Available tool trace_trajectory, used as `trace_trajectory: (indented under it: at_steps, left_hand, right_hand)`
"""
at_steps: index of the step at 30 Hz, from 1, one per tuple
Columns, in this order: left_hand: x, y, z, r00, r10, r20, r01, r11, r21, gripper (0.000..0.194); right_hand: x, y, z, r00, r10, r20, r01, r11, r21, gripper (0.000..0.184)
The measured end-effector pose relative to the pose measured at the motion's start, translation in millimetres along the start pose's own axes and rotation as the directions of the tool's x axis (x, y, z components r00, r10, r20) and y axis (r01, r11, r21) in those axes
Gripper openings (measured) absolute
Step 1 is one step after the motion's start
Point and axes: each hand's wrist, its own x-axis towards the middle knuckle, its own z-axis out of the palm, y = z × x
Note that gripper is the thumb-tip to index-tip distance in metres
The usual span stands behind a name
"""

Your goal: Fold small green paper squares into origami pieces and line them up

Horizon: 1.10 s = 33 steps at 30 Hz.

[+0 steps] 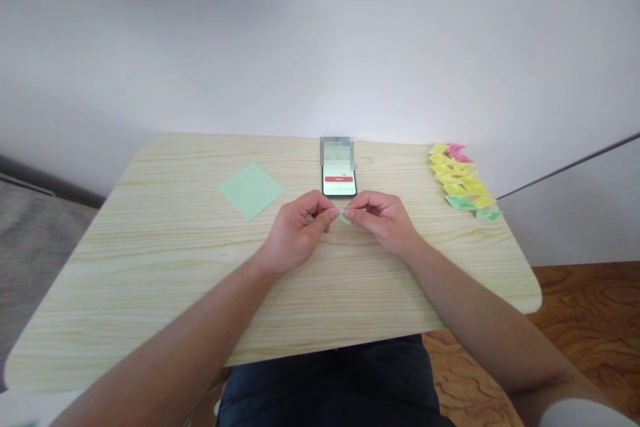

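Observation:
My left hand and my right hand meet over the middle of a light wooden table. Both pinch a small folded piece of green paper between thumb and fingertips. The paper is mostly hidden by the fingers. Just behind the hands lies a smartphone with its screen lit. A flat square green paper sheet lies to the left of my left hand.
A row of several small folded paper pieces, yellow, pink and green, runs along the table's far right edge. A white wall stands behind the table. Wooden floor shows at the right, and dark trousers under the table's near edge.

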Motion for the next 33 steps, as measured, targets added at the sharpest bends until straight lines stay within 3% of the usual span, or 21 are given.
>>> trace_trajectory:
  at_steps: [9, 33]
  left_hand:
    - [4.5, -5.8, -4.5, 0.999, -0.003, -0.054, 0.001, 0.999, -0.051, 0.020]
    - [5.2, -4.1, -6.3, 0.998, -0.065, -0.003, 0.064, 0.993, -0.099, 0.024]
  right_hand:
    - [2.0, 2.1, -7.5, 0.999, -0.002, -0.047, 0.001, 0.999, -0.040, 0.022]
    - [1.0, 0.7, -8.5, 1.000, 0.006, -0.006, -0.006, 0.999, -0.043, 0.024]
